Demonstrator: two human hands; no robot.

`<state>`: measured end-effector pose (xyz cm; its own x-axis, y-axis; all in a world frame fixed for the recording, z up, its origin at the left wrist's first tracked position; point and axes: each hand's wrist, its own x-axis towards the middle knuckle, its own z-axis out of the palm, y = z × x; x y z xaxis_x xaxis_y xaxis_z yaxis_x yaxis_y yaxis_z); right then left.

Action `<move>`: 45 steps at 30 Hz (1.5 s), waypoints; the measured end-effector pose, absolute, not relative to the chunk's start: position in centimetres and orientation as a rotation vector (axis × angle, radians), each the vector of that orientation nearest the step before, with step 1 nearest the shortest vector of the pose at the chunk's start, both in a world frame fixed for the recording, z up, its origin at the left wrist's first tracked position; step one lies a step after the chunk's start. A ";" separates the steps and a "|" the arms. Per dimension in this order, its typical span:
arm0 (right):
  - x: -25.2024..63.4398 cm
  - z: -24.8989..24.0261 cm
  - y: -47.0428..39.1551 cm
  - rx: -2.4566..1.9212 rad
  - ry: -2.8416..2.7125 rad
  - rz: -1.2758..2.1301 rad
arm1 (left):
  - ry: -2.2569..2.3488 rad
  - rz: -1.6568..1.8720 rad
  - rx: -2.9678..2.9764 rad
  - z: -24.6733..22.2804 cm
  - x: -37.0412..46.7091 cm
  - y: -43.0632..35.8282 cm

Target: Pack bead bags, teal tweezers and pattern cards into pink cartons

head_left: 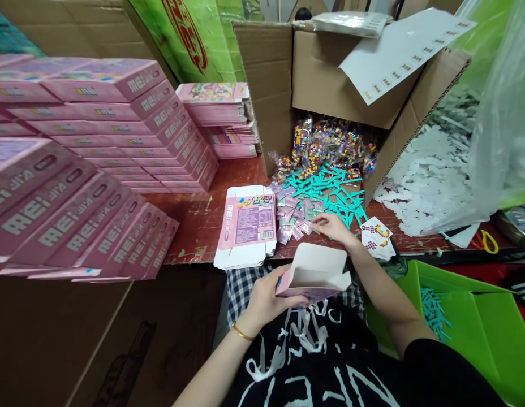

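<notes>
My left hand (pixel 269 297) grips a pink cardboard box (pixel 311 291) from its left side, just above my lap. The box's end is open toward the table, its white flaps spread and its white inside showing. My right hand (pixel 332 227) is over a pile of small pink and green packets (pixel 288 212), fingertips pinched at the edge of one small pink packet (pixel 305 226). Behind that pile lie many turquoise plastic pieces (pixel 341 198). Flattened pink boxes (pixel 249 223) lie stacked to the left of the packets.
Stacks of closed pink boxes (pixel 105 121) fill the left side, some jutting past the table edge. A large carton (pixel 269 85) spills bags of coloured beads (pixel 330 144). Printed cards (pixel 376 237) lie to the right, near white pieces (pixel 419 175). A green bin (pixel 478 322) stands lower right.
</notes>
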<state>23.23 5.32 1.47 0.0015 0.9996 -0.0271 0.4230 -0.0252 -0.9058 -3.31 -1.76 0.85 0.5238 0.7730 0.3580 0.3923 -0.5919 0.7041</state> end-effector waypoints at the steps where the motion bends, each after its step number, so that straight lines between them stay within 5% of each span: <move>1: 23.5 0.5 6.5 -1.744 -1.460 0.784 | 1.042 0.888 2.154 0.4 -3.6 -1.8; 3: 23.9 -1.3 8.4 -2.003 -1.394 0.551 | 1.147 0.873 2.052 -0.5 -4.1 -1.8; 8: 25.6 -2.8 11.5 -1.964 -1.405 0.663 | 1.250 0.813 1.872 -1.1 -4.2 -1.4; 21: 21.5 6.0 8.8 -1.106 -1.643 0.853 | 1.289 0.960 1.434 4.1 -1.6 2.8; 27: 26.3 5.1 21.4 -1.495 -1.122 0.460 | 1.524 1.107 1.359 4.1 -6.1 6.7; 33: 28.5 3.6 28.6 -1.586 -1.056 0.415 | 1.920 1.255 1.949 2.2 -7.9 8.4; 45: 30.7 0.7 27.0 -1.734 -0.919 0.408 | 1.518 0.458 2.663 1.9 -0.3 3.3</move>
<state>30.68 27.02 0.71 0.6428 0.7478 0.1662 0.3787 -0.1217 -0.9175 -0.28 3.33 1.91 0.4771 0.8474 0.2330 0.8350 -0.5197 0.1807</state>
